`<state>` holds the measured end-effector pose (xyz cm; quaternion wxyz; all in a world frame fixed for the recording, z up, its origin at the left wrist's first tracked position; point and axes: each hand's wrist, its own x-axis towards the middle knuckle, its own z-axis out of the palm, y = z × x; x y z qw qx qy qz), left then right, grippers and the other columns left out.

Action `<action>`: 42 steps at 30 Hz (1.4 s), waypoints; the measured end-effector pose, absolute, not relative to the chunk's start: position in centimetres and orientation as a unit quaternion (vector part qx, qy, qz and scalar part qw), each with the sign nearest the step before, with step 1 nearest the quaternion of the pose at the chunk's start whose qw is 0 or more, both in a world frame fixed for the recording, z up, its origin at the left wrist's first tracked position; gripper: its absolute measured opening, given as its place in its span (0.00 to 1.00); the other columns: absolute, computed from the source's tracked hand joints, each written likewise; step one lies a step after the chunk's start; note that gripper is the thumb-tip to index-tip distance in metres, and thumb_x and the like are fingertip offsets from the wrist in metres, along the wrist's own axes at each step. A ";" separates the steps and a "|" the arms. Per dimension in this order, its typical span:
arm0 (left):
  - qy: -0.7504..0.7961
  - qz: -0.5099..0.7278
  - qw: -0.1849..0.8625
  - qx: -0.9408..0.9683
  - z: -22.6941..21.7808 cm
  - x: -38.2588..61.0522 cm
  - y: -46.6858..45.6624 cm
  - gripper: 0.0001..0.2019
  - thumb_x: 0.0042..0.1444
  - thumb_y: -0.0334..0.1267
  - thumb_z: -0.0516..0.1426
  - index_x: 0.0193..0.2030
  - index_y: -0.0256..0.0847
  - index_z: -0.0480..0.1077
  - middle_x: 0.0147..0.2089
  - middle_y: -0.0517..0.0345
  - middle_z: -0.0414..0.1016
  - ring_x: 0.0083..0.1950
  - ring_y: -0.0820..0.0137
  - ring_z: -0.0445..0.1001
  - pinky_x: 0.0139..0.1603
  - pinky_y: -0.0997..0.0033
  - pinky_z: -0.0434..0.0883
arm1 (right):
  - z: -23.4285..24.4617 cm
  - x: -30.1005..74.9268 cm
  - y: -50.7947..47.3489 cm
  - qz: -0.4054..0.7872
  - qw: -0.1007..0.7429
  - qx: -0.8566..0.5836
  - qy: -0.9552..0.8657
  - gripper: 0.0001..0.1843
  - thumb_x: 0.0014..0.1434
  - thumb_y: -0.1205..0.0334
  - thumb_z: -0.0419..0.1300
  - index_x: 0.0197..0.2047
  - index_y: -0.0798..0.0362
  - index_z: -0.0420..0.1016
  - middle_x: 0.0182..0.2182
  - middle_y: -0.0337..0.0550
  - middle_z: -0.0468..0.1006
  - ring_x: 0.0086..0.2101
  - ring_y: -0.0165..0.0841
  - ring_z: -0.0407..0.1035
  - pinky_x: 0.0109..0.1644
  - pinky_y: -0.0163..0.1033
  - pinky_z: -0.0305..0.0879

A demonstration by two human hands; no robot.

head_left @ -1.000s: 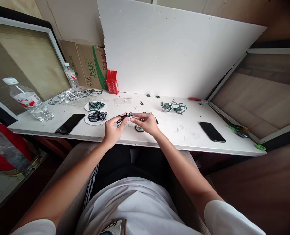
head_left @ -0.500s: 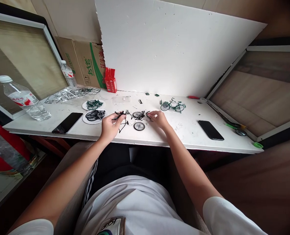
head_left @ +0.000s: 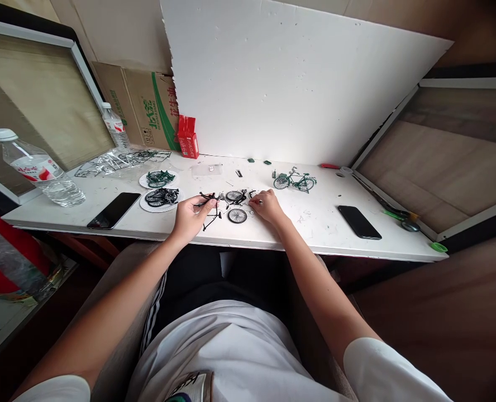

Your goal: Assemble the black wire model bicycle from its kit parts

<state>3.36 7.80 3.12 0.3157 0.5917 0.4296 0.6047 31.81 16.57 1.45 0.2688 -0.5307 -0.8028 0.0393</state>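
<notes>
On my head-camera feed, the left hand grasps a black bicycle frame between thumb and fingers, just above the table. A black strut shows below its fingertips; I can't tell whether it is joined to the frame. At three o'clock from there, the right hand has its fingers bunched beside a small dark part; whether they pinch it, I cannot tell. Between the hands lie a loose wheel and, at its twelve o'clock, a black cluster. I judge the frame very light and stiff, probably smooth, with bars thin enough to snap if twisted; I'd take hold near its thick middle joints, fingertips only. The wheel I'd lift by its rim, sparing the spokes. Farther out, a green toy bicycle stands at the right hand's two o'clock, and the left hand's ten o'clock has a white plate of black bicycle parts.
</notes>
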 end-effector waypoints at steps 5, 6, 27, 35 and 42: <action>0.426 0.596 0.324 0.598 3.0 3.2 8.0 0.21 0.58 0.55 0.69 0.43 0.37 0.84 0.45 0.44 0.88 0.48 0.54 0.87 0.54 0.59 0.81 | 1.3 31.8 16.6 0.043 0.277 -0.501 -0.819 0.10 0.69 0.62 0.65 0.45 0.53 0.90 0.43 0.52 0.85 0.48 0.46 0.67 0.54 0.43 0.62; 0.426 0.594 0.328 0.599 3.0 3.2 7.9 0.21 0.58 0.56 0.69 0.44 0.37 0.84 0.45 0.44 0.88 0.48 0.54 0.87 0.54 0.59 0.81 | 1.3 31.8 16.6 0.044 0.275 -0.495 -0.823 0.10 0.69 0.62 0.65 0.45 0.53 0.90 0.43 0.52 0.85 0.48 0.45 0.67 0.54 0.43 0.62; 0.425 0.544 0.350 0.633 3.0 2.5 8.3 0.21 0.57 0.55 0.70 0.45 0.38 0.85 0.46 0.44 0.88 0.47 0.55 0.86 0.53 0.59 0.81 | 2.4 30.6 15.6 0.007 0.187 -0.520 -0.834 0.11 0.74 0.63 0.59 0.47 0.57 0.84 0.49 0.58 0.83 0.53 0.48 0.66 0.53 0.46 0.61; 0.425 0.527 0.365 0.638 2.9 2.6 8.1 0.22 0.56 0.56 0.71 0.45 0.38 0.85 0.45 0.44 0.88 0.45 0.55 0.87 0.51 0.58 0.83 | 2.7 32.1 16.0 0.071 0.220 -0.507 -0.830 0.11 0.70 0.70 0.61 0.45 0.56 0.86 0.45 0.53 0.85 0.51 0.46 0.68 0.53 0.42 0.63; 0.425 0.523 0.367 0.641 3.1 2.7 8.0 0.22 0.56 0.56 0.71 0.45 0.39 0.85 0.46 0.44 0.88 0.46 0.55 0.87 0.51 0.59 0.82 | 2.4 32.4 16.5 0.059 0.253 -0.496 -0.829 0.12 0.69 0.71 0.61 0.47 0.57 0.87 0.45 0.54 0.85 0.48 0.43 0.70 0.53 0.41 0.65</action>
